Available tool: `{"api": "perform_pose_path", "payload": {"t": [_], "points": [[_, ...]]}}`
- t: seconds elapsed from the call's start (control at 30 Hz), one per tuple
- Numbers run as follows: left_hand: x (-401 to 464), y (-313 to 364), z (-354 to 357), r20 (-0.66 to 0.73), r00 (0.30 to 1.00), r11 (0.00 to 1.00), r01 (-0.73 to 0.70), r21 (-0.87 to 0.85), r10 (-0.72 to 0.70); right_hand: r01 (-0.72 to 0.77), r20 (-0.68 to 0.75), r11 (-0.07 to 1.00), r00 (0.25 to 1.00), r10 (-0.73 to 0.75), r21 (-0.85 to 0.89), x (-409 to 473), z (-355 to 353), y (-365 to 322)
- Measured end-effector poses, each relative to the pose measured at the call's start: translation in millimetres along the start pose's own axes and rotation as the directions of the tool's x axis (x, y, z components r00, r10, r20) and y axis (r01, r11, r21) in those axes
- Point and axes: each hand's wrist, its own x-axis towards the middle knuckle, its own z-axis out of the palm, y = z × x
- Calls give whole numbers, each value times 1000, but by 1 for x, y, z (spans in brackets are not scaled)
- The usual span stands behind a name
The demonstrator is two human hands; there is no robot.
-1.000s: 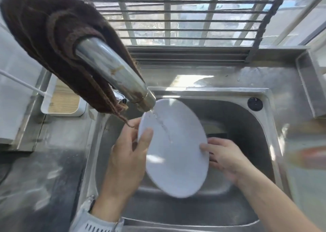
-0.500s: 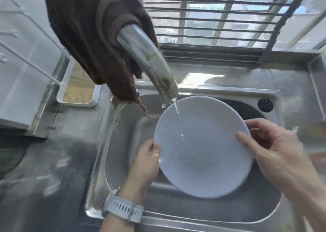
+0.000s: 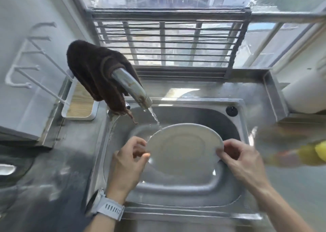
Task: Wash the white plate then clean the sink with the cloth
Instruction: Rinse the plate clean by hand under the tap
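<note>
Plate (image 3: 183,147) lower now, rim hand-pinched.

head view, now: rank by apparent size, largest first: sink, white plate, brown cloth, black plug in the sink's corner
1. sink
2. white plate and brown cloth: they look alike in area, and the cloth hangs nearer the camera, over the tap, so no ranking between them.
3. black plug, clearly smallest.
</note>
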Motion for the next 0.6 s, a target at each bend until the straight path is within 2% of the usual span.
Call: {"api": "perform_pose_path", "payload": {"t": [0.07,0.23,0.4,0.5,0.6], "points": [[-14,11,-3,-17,1000,991,-13,136,16,6,-28,992,1000,-10,-124,-12,-6,1],[-39,55,-23,-43,999,948,-17,318,33,-15,-88,986,996,0,-164,-41,-40,-37],[-73,115,-86,-115,982,943,-105,315,147,101,-207,977,968,-140,-190,-80,-107,-120],[-101,161,-146,-147,954,922,-203,329,262,243,-274,950,916,-292,-198,-113,-153,-178],[-124,194,-194,-208,914,890,-252,379,347,324,-348,928,862,-369,-181,-141,-179,-218]]}}
